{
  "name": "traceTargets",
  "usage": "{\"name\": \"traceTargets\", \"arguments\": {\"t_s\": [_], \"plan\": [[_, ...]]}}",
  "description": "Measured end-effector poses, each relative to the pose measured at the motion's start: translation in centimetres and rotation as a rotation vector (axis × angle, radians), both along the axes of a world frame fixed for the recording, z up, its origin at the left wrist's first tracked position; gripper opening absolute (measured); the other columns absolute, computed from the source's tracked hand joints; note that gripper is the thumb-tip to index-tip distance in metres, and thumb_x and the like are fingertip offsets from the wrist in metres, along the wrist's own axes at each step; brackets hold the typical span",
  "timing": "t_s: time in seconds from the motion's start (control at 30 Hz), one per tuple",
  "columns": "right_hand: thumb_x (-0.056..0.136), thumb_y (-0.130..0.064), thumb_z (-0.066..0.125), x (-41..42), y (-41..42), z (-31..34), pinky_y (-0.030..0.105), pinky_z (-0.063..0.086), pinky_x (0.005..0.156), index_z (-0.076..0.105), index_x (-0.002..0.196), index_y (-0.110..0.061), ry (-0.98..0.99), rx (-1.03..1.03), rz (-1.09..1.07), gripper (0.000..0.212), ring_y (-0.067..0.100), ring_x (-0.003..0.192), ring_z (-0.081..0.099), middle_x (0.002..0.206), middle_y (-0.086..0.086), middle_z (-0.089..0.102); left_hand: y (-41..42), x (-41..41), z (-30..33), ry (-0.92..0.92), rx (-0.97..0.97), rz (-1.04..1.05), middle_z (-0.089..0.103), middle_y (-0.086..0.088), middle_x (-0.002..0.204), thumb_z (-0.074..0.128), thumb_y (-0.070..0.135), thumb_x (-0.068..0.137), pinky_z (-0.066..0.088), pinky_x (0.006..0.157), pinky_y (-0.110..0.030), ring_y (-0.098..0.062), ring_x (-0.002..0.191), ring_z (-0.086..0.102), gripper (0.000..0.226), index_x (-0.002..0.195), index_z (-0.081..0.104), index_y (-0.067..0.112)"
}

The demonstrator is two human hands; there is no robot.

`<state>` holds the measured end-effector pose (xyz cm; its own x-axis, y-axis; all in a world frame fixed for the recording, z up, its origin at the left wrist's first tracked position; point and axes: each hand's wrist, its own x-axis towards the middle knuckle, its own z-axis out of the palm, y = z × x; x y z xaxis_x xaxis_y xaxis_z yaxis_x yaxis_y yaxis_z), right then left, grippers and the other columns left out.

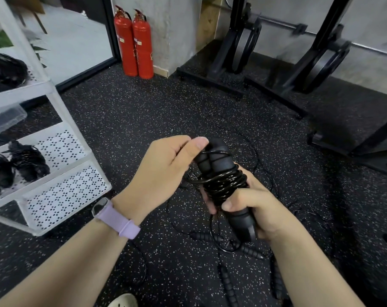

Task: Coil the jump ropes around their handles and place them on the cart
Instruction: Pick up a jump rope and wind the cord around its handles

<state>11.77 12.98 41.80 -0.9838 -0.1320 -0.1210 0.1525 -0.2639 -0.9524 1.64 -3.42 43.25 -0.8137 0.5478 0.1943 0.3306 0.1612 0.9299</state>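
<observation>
Glossy rope (223, 182) coils on matt handles (243, 218); speckled rubber floor (143, 116).

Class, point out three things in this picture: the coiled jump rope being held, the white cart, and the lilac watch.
coiled jump rope (223, 182): head view, on the wound black cord.
white cart (64, 196): head view, on the bare perforated lower shelf.
lilac watch (119, 220): head view, on the strap.

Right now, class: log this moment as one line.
right hand grips handles | left hand pinches rope | cart holds coiled ropes
</observation>
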Motion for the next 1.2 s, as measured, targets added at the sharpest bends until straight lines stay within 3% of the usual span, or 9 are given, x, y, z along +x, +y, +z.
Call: {"name": "traceTargets", "arguments": {"t_s": [0.1, 0.23, 0.37, 0.53, 0.7, 0.8, 0.9, 1.0, 1.2], "plan": [[0.056, -0.014, 0.067, -0.1, 0.0, -0.1, 0.040, 0.049, 0.069, 0.058, 0.122, 0.001, -0.001, -0.104, -0.019, 0.069, 0.027, 0.066, 0.058, 0.087, 0.019, 0.062, 0.1, 0.4, 0.1, 0.054, -0.069, -0.008, 0.062, -0.002, 0.067, 0.047, 0.055, 0.096, 0.049, 0.062, -0.041, -0.023, 0.063, 0.058, 0.046, 0.075, 0.053, 0.014], [0.057, -0.011, 0.068, -0.5, -0.4, -0.2, 0.057, 0.053, 0.083, 0.050, 0.133, 0.008, 0.001, -0.183, -0.051, 0.080, 0.027, 0.064, 0.057, 0.088, 0.022, 0.061, -0.1, 0.5, 0.1, 0.088, -0.060, 0.024, 0.065, 0.011, 0.075, 0.045, 0.041, 0.104, 0.048, 0.065, -0.024, -0.009, 0.070, 0.060, 0.035, 0.081, 0.055, 0.016], [0.056, -0.012, 0.068, -0.9, -0.8, 0.0, 0.033, 0.049, 0.056, 0.045, 0.134, 0.009, -0.042, -0.167, -0.069, 0.085, 0.025, 0.061, 0.056, 0.085, 0.020, 0.062, -0.1, 0.1, -0.1, 0.079, -0.042, 0.086, 0.068, 0.009, 0.080, 0.044, 0.038, 0.105, 0.051, 0.069, -0.027, -0.010, 0.073, 0.063, 0.031, 0.082, 0.055, 0.021], [0.057, -0.013, 0.065, -0.9, -0.8, -0.1, 0.029, 0.041, 0.053, 0.042, 0.138, 0.009, -0.055, -0.188, -0.010, 0.087, 0.023, 0.059, 0.051, 0.090, 0.022, 0.057, -0.1, 0.0, -0.2, 0.062, -0.013, 0.107, 0.065, 0.003, 0.071, 0.044, 0.038, 0.105, 0.050, 0.063, -0.025, -0.006, 0.065, 0.061, 0.032, 0.084, 0.054, 0.016], [0.058, -0.012, 0.062, -1.0, -0.8, 0.2, 0.027, 0.040, 0.051, 0.044, 0.137, 0.010, -0.022, -0.178, 0.045, 0.084, 0.022, 0.059, 0.049, 0.091, 0.022, 0.054, 0.0, 0.2, 0.2, -0.078, 0.065, 0.050, 0.055, 0.005, 0.061, 0.042, 0.036, 0.107, 0.042, 0.054, -0.022, -0.010, 0.055, 0.054, 0.038, 0.085, 0.051, 0.006], [0.056, -0.012, 0.061, -0.8, -0.6, 0.4, 0.027, 0.038, 0.052, 0.041, 0.140, 0.010, -0.016, -0.170, 0.064, 0.089, 0.023, 0.059, 0.047, 0.096, 0.028, 0.048, 0.0, -0.1, 0.1, -0.232, 0.159, -0.063, 0.048, -0.013, 0.065, 0.043, 0.043, 0.106, 0.035, 0.056, -0.035, -0.020, 0.057, 0.044, 0.045, 0.083, 0.047, 0.005], [0.055, -0.012, 0.060, -0.5, -0.6, 0.7, 0.028, 0.035, 0.052, 0.048, 0.136, 0.009, 0.000, -0.148, 0.115, 0.084, 0.022, 0.058, 0.047, 0.090, 0.027, 0.051, -0.4, -0.4, 0.3, -0.449, 0.268, -0.151, 0.043, -0.033, 0.078, 0.049, 0.045, 0.102, 0.029, 0.052, -0.029, -0.019, 0.060, 0.031, 0.045, 0.080, 0.049, 0.006], [0.054, -0.013, 0.060, -0.4, -0.6, 0.9, 0.027, 0.037, 0.052, 0.047, 0.131, 0.015, 0.007, -0.102, 0.123, 0.083, 0.022, 0.058, 0.047, 0.084, 0.023, 0.055, -0.5, -0.4, 0.3, -0.664, 0.322, -0.244, 0.044, -0.020, 0.081, 0.051, 0.038, 0.098, 0.023, 0.052, -0.026, -0.017, 0.060, 0.026, 0.034, 0.072, 0.057, 0.016], [0.052, -0.014, 0.062, -0.2, -0.4, 1.5, 0.027, 0.042, 0.057, 0.043, 0.124, 0.024, 0.039, -0.007, 0.104, 0.083, 0.025, 0.060, 0.047, 0.085, 0.039, 0.051, -0.1, 0.5, 0.4, -0.818, 0.371, -0.248, 0.034, -0.015, 0.092, 0.053, 0.037, 0.092, 0.015, 0.062, -0.035, -0.028, 0.078, 0.013, 0.037, 0.114, 0.051, 0.008]]}}
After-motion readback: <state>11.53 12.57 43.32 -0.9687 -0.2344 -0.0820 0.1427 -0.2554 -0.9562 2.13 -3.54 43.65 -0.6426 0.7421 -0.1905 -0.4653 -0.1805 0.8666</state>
